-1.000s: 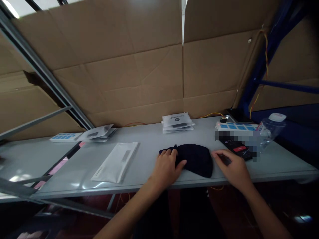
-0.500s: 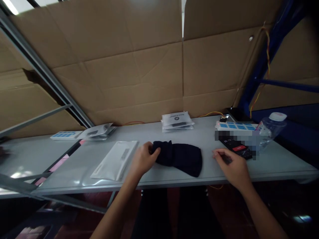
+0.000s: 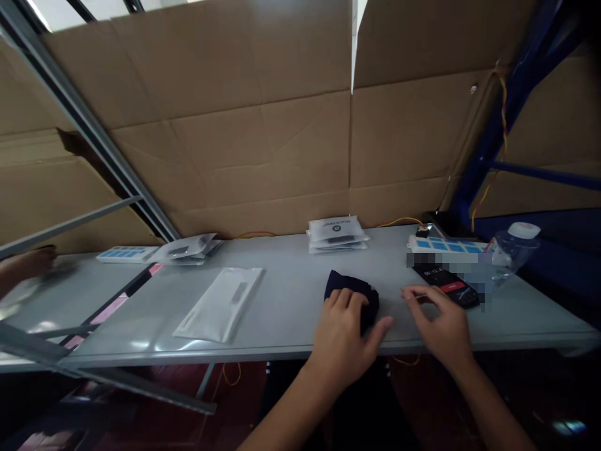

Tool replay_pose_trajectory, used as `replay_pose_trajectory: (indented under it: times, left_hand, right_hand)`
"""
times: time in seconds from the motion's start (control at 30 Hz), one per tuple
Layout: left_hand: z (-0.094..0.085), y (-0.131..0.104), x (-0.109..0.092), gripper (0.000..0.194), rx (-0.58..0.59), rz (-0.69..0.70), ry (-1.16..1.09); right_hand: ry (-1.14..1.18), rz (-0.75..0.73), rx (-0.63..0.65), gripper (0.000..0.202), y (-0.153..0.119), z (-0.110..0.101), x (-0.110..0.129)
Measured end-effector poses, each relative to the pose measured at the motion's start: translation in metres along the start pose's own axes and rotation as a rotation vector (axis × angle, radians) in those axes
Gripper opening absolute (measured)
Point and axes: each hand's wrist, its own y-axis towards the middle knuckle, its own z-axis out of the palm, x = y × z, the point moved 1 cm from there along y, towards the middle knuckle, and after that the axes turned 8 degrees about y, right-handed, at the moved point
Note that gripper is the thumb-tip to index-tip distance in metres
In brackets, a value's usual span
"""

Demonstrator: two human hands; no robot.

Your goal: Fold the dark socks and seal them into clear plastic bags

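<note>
At the lower centre of the frame, the left hand lay palm down over a folded dark cloth, thumb spread well away from the fingers. The cloth sat near the front edge of the grey table, partly hidden by that hand. To the right, the right hand rested just beside it with fingers curled and thumb near the forefinger; whether their tips met could not be told. A flat white packet lay left of centre. Beyond the right hand was a phone, partly blurred out, with a clear bottle and a power strip behind it. Another person's hand showed at the left edge. Farther back, a stack of packets stood near the cardboard wall.
</note>
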Motion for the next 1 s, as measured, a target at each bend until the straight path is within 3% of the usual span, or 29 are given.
replay_pose_trajectory:
  times: [0.07,0.13,0.23,0.3,0.37,0.5,0.6,0.77,0.83,0.93,1.0]
  left_hand:
    - [-0.026,-0.008,0.031,0.022,-0.086,-0.050,0.006]
    - [-0.048,-0.014,0.071,0.020,-0.124,-0.200,0.211]
    - [-0.069,-0.024,0.133,0.034,0.054,-0.476,0.564]
    - [-0.079,-0.032,0.163,0.031,0.223,-0.559,0.632]
    - [-0.088,-0.041,0.180,0.025,0.318,-0.553,0.609]
    - [-0.098,-0.057,0.189,0.031,0.354,-0.449,0.530]
    - [-0.098,-0.062,0.182,0.031,0.319,-0.246,0.400]
    - [-0.090,-0.046,0.162,0.040,0.288,0.090,0.358]
    - [-0.085,-0.035,0.159,0.040,0.320,0.118,0.416]
    - [-0.077,-0.024,0.165,0.040,0.362,0.097,0.470]
    - [-0.073,-0.021,0.171,0.042,0.346,0.108,0.445]
  right_hand:
    - [-0.027,-0.170,0.177,0.025,0.000,0.010,0.023]
    - [-0.074,-0.294,0.436,0.047,0.001,0.026,0.041]
    - [-0.198,-0.358,0.709,0.075,0.000,0.047,0.050]
    - [-0.262,-0.335,0.780,0.080,-0.006,0.055,0.049]
    - [-0.317,-0.289,0.766,0.085,-0.016,0.054,0.048]
    - [-0.391,-0.298,0.669,0.107,-0.039,0.042,0.057]
    - [-0.385,-0.401,0.695,0.120,-0.045,0.042,0.063]
    - [-0.350,-0.445,0.747,0.103,-0.044,0.047,0.055]
    - [-0.302,-0.422,0.727,0.100,-0.044,0.042,0.051]
    - [-0.105,-0.294,0.711,0.075,-0.041,0.032,0.048]
    - [0.038,-0.102,0.535,0.053,-0.032,0.030,0.048]
